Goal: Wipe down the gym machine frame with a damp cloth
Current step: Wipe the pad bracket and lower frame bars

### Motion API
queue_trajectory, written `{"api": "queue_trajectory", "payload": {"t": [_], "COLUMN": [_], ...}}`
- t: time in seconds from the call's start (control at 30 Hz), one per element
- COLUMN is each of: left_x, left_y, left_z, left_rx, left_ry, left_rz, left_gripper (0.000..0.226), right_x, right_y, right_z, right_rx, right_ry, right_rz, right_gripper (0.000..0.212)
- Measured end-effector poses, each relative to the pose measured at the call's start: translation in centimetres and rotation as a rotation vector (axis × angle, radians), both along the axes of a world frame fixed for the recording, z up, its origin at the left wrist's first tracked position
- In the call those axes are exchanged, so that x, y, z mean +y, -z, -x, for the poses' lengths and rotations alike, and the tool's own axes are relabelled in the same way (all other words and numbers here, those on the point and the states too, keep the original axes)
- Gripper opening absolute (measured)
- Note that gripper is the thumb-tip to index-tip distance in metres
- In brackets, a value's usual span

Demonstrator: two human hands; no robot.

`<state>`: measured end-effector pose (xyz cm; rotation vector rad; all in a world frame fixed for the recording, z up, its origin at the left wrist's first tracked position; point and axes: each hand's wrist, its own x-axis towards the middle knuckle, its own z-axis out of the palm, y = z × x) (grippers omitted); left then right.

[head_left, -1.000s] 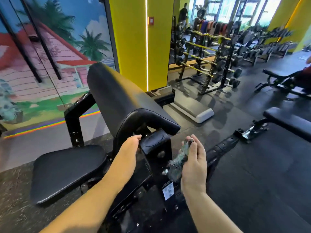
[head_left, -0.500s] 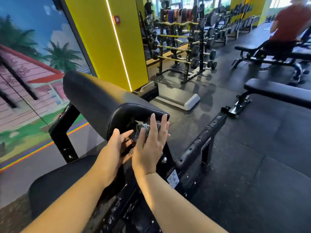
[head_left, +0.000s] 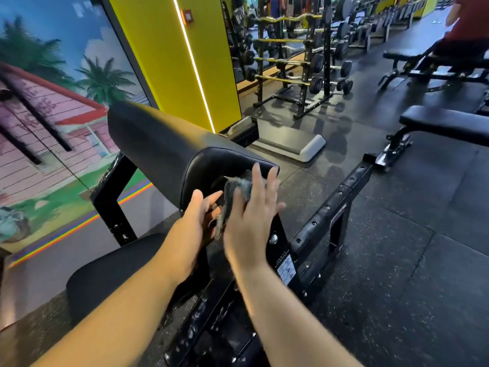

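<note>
The gym machine is a black preacher-curl bench with a slanted arm pad, a seat and a scuffed black steel frame. A dark grey cloth lies bunched against the frame's upright, just under the near end of the pad. My right hand presses the cloth there with straight, spread fingers. My left hand is close beside it on the left, its fingertips touching the cloth's hanging lower edge. The upright behind both hands is hidden.
A frame arm with holes juts right from the upright. A flat bench stands at right, a step platform and barbell rack behind. A person in red sits far right. A mural wall is close on the left.
My right hand carried the cloth from beside the upright up under the pad's end and now presses it there. My left hand shifted from the frame to the cloth's edge. The view turned right.
</note>
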<state>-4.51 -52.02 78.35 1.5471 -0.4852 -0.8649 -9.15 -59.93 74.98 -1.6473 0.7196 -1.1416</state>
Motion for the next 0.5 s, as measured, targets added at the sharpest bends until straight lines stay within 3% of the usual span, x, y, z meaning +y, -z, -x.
{"api": "queue_trajectory", "payload": {"t": [0.13, 0.33, 0.43, 0.5], "left_x": [-0.3, -0.3, -0.5, -0.4], "left_y": [0.1, 0.8, 0.7, 0.7], "left_z": [0.5, 0.7, 1.1, 1.2], "left_rx": [-0.044, -0.034, -0.036, -0.020], "left_ry": [-0.096, -0.131, -0.082, -0.088], "left_rz": [0.011, 0.102, 0.157, 0.148], "left_gripper": [0.050, 0.045, 0.050, 0.051], "right_x": [-4.9, 1.4, 1.9, 1.2], "right_y": [-2.4, 2.8, 5.1, 7.3], "right_z": [-0.6, -0.5, -0.4, 0.5], "right_rx": [-0.092, 0.127, 0.148, 0.063], "right_ry": [0.006, 0.082, 0.095, -0.013], "right_rz": [-0.310, 0.342, 0.485, 0.546], "right_gripper": [0.044, 0.053, 0.048, 0.054]}}
